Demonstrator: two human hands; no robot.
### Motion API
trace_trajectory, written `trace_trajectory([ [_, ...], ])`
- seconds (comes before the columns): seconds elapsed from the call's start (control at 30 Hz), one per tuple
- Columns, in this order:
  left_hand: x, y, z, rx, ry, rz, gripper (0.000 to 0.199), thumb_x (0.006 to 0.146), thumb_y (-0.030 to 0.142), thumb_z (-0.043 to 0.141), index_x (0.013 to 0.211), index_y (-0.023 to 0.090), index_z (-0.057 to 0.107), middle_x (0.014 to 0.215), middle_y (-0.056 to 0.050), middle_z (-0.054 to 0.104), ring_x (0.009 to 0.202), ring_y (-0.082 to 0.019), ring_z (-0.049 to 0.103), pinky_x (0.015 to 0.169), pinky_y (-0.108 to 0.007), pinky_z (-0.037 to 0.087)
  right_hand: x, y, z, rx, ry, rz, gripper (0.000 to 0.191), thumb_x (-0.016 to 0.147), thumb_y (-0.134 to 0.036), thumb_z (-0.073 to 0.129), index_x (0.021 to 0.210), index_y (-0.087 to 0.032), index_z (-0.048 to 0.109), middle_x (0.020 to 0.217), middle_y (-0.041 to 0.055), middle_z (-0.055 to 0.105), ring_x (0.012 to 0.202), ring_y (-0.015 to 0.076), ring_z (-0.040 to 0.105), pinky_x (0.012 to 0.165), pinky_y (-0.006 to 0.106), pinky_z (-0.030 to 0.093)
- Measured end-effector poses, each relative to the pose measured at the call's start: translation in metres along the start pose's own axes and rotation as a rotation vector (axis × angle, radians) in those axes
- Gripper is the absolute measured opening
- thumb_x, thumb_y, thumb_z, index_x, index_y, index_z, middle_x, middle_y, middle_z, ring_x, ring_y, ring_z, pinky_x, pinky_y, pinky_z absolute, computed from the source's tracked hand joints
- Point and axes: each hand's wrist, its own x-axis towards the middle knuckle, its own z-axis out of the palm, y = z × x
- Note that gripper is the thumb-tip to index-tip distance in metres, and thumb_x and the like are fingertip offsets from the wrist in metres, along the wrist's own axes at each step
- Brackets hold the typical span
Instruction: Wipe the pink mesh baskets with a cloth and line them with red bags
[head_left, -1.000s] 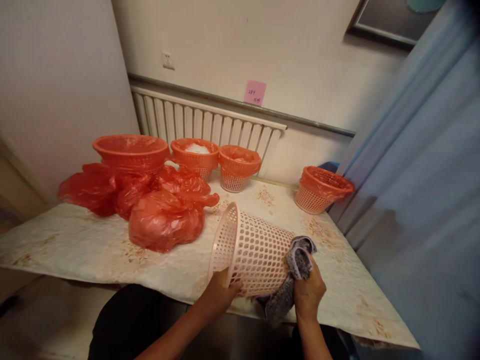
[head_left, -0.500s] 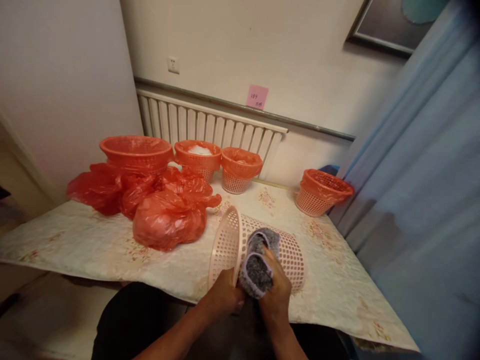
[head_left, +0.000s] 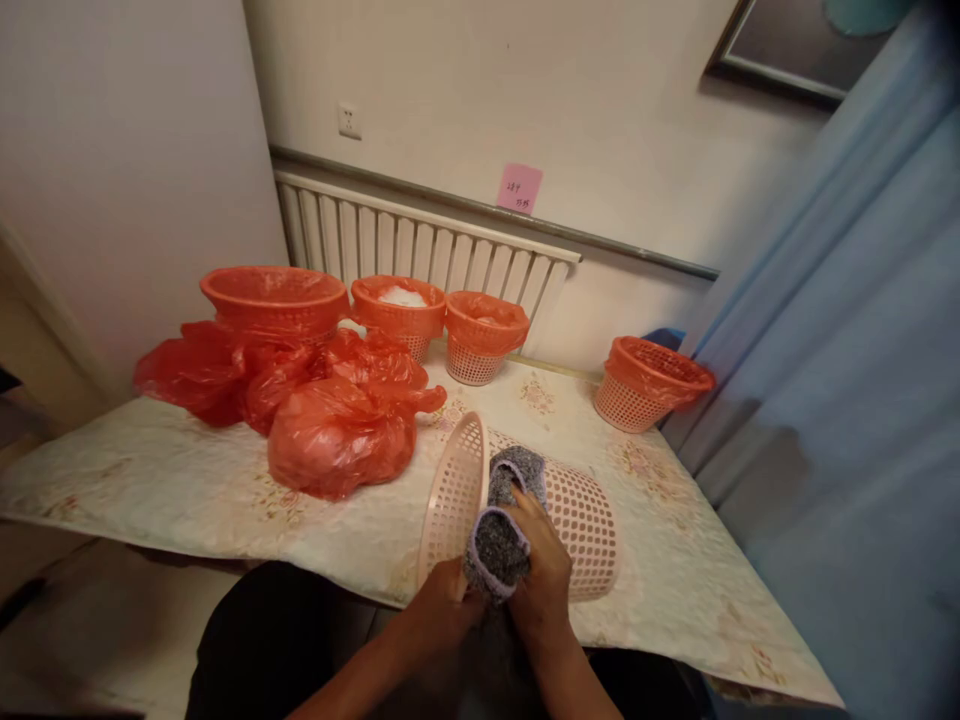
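Observation:
A pale pink perforated plastic basket lies on its side at the table's front edge, its mouth facing left. My left hand is closed on the near part of its rim. In my right hand is a bunched grey cloth with lilac edging, pressed against the basket's outer wall just right of the rim. Part of the cloth folds up over the fingers and rests along the side. The left fingertips are hidden behind the rim and the cloth.
Several pink baskets lined with red bags stand along the back, including a large one and one at right. Filled red plastic bags lie left of my basket. A floral tablecloth covers the table; a blue curtain borders the right.
My right hand has slid the cloth slightly left, closer to the basket's rim. The left hand keeps its grip. The view has shifted a little.

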Motion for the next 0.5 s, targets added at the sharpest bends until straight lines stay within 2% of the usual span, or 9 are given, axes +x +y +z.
trace_trajectory([
  [0.13, -0.004, -0.014, 0.0, 0.038, -0.013, 0.023, 0.026, 0.083, 0.032, 0.051, 0.09, 0.014, 0.067, 0.087, -0.005, 0.072, 0.085, -0.023, 0.063, 0.082, -0.031, 0.05, 0.006, 0.008, 0.003, 0.004, 0.0, 0.037, 0.027, 0.09, -0.019, 0.053, 0.114, -0.021, 0.066, 0.13, 0.009, 0.061, 0.124, 0.0223, 0.055, 0.106, 0.045, 0.044],
  [0.27, -0.001, -0.016, 0.001, -0.081, 0.009, -0.005, 0.03, 0.084, 0.039, 0.055, 0.092, 0.012, 0.067, 0.086, -0.006, 0.072, 0.084, -0.023, 0.064, 0.079, -0.031, 0.051, 0.01, 0.023, 0.0, 0.014, 0.037, 0.076, 0.029, 0.09, -0.02, 0.054, 0.116, -0.021, 0.067, 0.129, 0.0093, 0.062, 0.123, 0.0226, 0.056, 0.106, 0.044, 0.044],
  [0.5, 0.002, -0.004, 0.001, -0.138, -0.009, 0.023, 0.034, 0.082, 0.033, 0.057, 0.107, 0.014, 0.07, 0.104, -0.007, 0.074, 0.101, -0.027, 0.065, 0.095, -0.037, 0.048, -0.011, 0.074, -0.032, -0.081, 0.125, 0.317, 0.039, 0.087, -0.027, 0.051, 0.122, -0.016, 0.065, 0.125, 0.0109, 0.065, 0.117, 0.0246, 0.06, 0.102, 0.044, 0.046],
])
